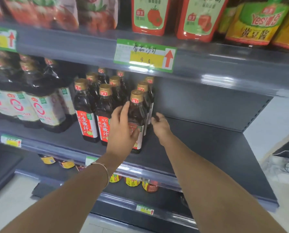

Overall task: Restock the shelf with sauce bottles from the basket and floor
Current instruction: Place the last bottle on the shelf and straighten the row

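Observation:
A dark sauce bottle with a gold cap and red label stands at the front right of a group of like bottles on the middle shelf. My left hand wraps around the front of this bottle's body. My right hand is just to the bottle's right, fingers curled and pointing toward it, holding nothing that I can see. No basket is in view.
To the right of the bottles the middle shelf is bare dark metal. Larger dark bottles with white labels fill its left side. Red tomato sauce packs sit above, small jars below.

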A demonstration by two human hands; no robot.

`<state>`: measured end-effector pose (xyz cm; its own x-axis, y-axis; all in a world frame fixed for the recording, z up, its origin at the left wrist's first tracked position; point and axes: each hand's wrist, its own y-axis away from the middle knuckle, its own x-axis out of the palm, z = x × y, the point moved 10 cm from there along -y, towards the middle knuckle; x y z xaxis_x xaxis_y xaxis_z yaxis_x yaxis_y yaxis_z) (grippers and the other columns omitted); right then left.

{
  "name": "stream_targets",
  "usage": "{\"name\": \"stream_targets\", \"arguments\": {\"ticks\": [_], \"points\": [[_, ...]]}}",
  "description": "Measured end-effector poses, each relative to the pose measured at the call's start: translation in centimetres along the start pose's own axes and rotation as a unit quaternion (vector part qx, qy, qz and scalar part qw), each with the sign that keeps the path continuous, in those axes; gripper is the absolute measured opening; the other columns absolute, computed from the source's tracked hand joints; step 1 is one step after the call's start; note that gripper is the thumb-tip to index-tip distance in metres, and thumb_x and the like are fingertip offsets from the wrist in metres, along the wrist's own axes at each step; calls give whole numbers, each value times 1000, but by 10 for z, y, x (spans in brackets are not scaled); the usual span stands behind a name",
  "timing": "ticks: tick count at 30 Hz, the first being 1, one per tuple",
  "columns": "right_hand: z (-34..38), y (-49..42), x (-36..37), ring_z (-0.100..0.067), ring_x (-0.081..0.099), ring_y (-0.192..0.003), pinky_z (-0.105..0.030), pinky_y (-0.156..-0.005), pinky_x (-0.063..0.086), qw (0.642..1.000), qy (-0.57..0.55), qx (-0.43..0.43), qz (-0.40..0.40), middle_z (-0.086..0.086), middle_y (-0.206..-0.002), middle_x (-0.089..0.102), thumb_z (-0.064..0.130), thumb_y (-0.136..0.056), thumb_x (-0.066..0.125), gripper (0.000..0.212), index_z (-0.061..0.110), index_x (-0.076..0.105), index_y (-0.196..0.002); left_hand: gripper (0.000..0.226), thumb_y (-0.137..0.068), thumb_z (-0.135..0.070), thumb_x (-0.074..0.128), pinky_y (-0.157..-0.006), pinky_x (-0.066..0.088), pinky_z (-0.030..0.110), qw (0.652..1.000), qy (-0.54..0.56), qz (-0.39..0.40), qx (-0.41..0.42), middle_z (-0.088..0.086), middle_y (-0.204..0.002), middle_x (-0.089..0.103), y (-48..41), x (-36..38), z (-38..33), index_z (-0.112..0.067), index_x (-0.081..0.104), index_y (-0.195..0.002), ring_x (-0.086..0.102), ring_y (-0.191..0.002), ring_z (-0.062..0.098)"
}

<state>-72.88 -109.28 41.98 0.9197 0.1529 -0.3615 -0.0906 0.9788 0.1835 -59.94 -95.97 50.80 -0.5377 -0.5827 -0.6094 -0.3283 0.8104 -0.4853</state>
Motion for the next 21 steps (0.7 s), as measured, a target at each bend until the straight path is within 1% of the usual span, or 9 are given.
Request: {"name": "stream_targets", "arguments": {"ticks": [2,5,7,10,13,15,17,19,21], "points": [[-1,-15,1,-26,45,-132,-31,-107,34,1000,17,-9,16,-8,-147,43,22,-100,44,50,19,31,-148,85,-80,-9,70,-110,22,24,999,11,-18,-26,16,-142,30,0,5,5,-10,18,-147,31,-133,26],[-3,-32,8,-27,45,-132,-32,-107,35,997,56,-22,38,-9,-147,43,24,-99,45,52,18,29,-148,88,-79,-13,71,-110,23,24,998,27,-30,-49,15,-140,32,3,14,9,-13,16,-148,32,-132,25],[-6,-40,16,-27,47,-131,-34,-108,36,996,70,-33,50,-9,-145,47,26,-98,47,53,19,30,-148,92,-77,-12,73,-109,22,19,997,28,-33,-63,13,-139,33,6,19,12,-15,15,-148,33,-131,23],[-7,-48,22,-28,51,-127,-37,-107,41,995,70,-48,45,-8,-140,52,28,-96,50,56,23,29,-148,100,-73,-12,77,-103,20,12,995,29,-39,-82,10,-137,34,9,25,15,-18,11,-149,33,-127,19],[-6,-57,20,-28,51,-128,-35,-107,40,996,62,-58,32,-9,-142,51,24,-96,51,62,23,22,-150,107,-69,-14,80,-97,19,9,993,22,-58,-97,7,-133,36,9,28,16,-19,10,-149,34,-123,16],[-5,-64,23,-28,52,-127,-36,-107,41,995,55,-72,43,-8,-139,53,19,-93,55,60,22,30,-147,109,-69,-15,81,-96,24,13,992,9,-66,-103,6,-133,38,7,30,18,-21,8,-149,35,-123,17],[-6,-69,25,-27,56,-122,-36,-104,44,994,42,-81,56,-8,-132,59,13,-90,59,55,21,42,-141,109,-70,-17,80,-98,27,17,993,1,-71,-98,6,-136,37,5,32,19,-23,6,-149,35,-126,18],[-7,-73,23,-26,58,-120,-36,-101,47,994,34,-83,55,-9,-132,59,9,-88,61,54,19,44,-139,108,-71,-17,79,-100,28,18,993,0,-73,-93,4,-139,36,5,33,20,-24,5,-149,33,-129,16],[-7,-74,20,-27,59,-117,-42,-97,50,995,20,-84,49,-11,-132,59,9,-87,62,55,19,45,-138,107,-72,-18,78,-99,27,17,993,0,-73,-92,2,-143,33,4,34,22,-25,4,-149,29,-132,13]]}}
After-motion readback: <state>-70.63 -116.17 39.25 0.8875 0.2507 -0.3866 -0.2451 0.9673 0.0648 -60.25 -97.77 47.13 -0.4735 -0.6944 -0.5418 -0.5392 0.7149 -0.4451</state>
